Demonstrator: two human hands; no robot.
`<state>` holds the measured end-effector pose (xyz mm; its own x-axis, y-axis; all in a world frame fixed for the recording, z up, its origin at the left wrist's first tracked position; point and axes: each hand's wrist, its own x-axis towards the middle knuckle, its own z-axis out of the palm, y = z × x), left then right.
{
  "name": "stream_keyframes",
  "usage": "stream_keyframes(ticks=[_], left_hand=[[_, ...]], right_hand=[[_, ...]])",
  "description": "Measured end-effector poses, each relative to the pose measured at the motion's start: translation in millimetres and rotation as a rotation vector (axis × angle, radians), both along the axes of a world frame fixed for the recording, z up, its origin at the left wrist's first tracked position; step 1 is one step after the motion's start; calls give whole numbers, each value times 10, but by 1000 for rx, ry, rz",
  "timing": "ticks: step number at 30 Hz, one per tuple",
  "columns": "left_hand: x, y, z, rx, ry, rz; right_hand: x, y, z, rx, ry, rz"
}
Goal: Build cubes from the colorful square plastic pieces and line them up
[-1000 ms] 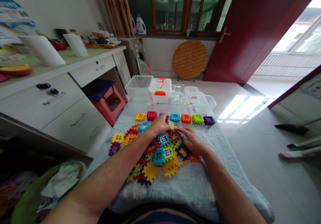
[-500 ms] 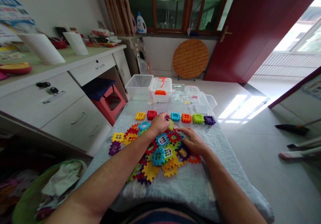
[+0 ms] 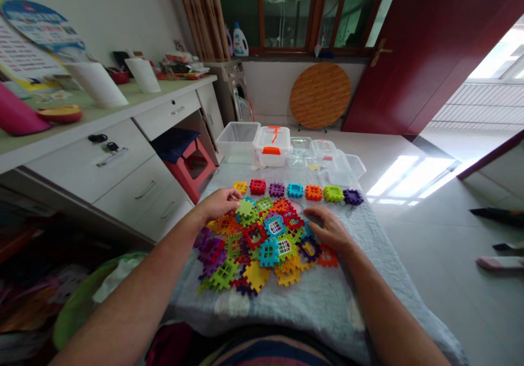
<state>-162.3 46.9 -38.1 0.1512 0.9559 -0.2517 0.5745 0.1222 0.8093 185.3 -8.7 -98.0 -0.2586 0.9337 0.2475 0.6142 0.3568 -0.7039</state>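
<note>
Left hand (image 3: 221,203): thumb and fingers pinch the left edge of a light-green toothed piece (image 3: 245,208), at the upper-left side of the piece pile (image 3: 269,252); contact with the pieces below cannot be told. Pile: flat, overlapping, mixed colours, on the cloth-covered counter (image 3: 311,306). Behind it, a spaced row runs from yellow block (image 3: 239,187) to dark-purple block (image 3: 353,196). Beyond the row: open clear bin (image 3: 238,150), then lidded box (image 3: 273,146) with orange latch. Right hand (image 3: 328,228): fingers loosely spread beside the pile's right edge, pinching nothing visible.
</note>
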Motion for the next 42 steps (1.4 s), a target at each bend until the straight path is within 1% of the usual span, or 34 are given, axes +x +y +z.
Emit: stream_keyframes(ticks=[1,4,6,7,9,11,12,14,19,22,25,28,30,32,35,37,39,42], left_hand=[[-3,0,2,55,105,-33],[82,22,44,303,406,-117],[192,39,88,403,483,-206],[249,43,109,413,488,-274],[334,39,140,377,492,-424],[357,15,152,319,527,-516],[345,-2,150,295,554,-525],[289,-43,131,272,588,-502],[141,-112,50,293,497,-457],[73,-110,21,311,493,-426],[-8,-89,-5,255,531,-397],[-72,-61,-53,201,513,-404],[-85,-48,-82,215,511,-393],[-75,-51,-88,245,535,-354],[-31,-97,-39,292,510,-290],[14,-147,14,313,440,-313],[67,-191,56,326,389,-394],[139,-210,67,342,412,-516]], right_hand=[[3,3,-4,-5,6,-7],[11,17,-12,-24,22,-20],[18,26,-15,-37,31,-30],[22,30,-17,-43,35,-35],[33,32,-23,-56,45,-44],[43,30,-31,-69,57,-48],[46,29,-33,-72,62,-51],[48,27,-33,-68,63,-53],[32,28,-7,-52,46,-51],[25,27,2,-59,55,-48],[24,28,-5,-57,59,-47],[27,35,-27,-62,73,-54],[28,40,-45,-74,90,-56],[30,43,-60,-81,100,-56],[35,42,-75,-76,102,-59],[40,42,-82,-77,101,-56],[44,44,-85,-81,92,-52],[44,45,-79,-74,75,-49]])
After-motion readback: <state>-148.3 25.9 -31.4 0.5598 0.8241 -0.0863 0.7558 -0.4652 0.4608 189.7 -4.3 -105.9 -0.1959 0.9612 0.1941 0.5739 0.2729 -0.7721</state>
